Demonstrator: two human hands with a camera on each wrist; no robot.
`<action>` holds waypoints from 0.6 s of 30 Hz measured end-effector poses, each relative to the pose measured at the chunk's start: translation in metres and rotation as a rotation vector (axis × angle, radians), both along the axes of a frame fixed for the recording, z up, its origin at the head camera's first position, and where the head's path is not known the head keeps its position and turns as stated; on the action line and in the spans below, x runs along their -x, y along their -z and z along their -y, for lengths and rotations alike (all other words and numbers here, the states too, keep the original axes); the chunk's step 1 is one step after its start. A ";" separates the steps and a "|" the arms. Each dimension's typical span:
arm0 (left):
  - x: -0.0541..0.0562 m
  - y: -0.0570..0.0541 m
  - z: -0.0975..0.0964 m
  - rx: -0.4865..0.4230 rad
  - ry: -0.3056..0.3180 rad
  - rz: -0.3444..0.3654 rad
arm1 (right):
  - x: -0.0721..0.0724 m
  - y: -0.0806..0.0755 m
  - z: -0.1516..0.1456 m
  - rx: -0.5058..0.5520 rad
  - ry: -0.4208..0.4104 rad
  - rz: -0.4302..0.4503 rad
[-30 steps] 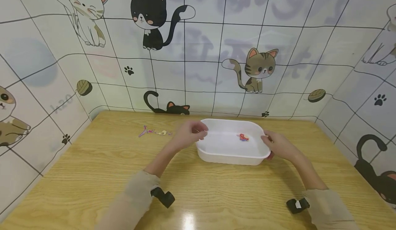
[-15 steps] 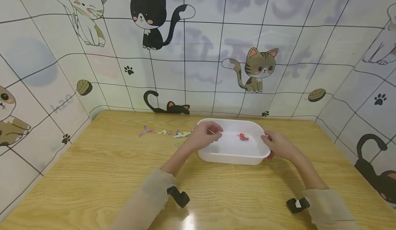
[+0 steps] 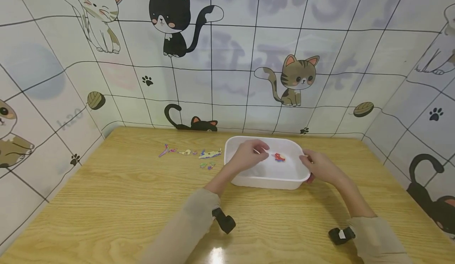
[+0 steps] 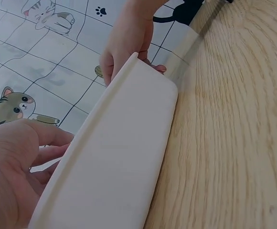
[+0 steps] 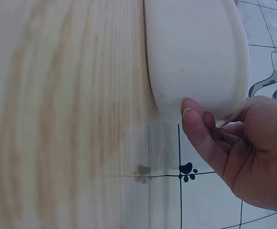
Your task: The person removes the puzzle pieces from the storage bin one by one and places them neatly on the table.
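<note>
A white plastic basin (image 3: 266,183) stands on the wooden table in the head view. My right hand (image 3: 322,167) grips its right end, thumb over the rim and fingers underneath, as the right wrist view of the basin's outer wall (image 5: 196,52) also shows. Over the basin's inside hovers my left hand (image 3: 247,155), fingers loosely bent. Just right of its fingertips, a small red piece (image 3: 279,157) with blue and white parts lies on the basin floor. In the left wrist view the basin wall (image 4: 110,143) hides the left fingertips.
Left of the basin, several small colourful pieces lie on the table: a purple one (image 3: 164,150), a cream one (image 3: 186,152), a longer yellow and blue one (image 3: 210,154) and a green one (image 3: 203,165). A cat-print wall covering (image 3: 234,86) rises behind the table (image 3: 106,201).
My left hand has moved right, from the basin's left rim to over its inside, uncovering the yellow and blue piece and smaller ones. My right hand stays on the rim.
</note>
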State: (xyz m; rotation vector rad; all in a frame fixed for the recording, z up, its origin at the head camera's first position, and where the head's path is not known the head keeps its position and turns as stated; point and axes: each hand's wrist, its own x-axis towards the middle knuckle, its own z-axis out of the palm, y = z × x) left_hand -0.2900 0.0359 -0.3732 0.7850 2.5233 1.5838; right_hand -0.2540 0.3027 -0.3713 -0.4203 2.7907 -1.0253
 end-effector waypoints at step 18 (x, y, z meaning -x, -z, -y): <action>0.020 0.000 -0.045 0.193 -0.002 0.075 | 0.001 0.001 -0.002 0.018 -0.009 -0.005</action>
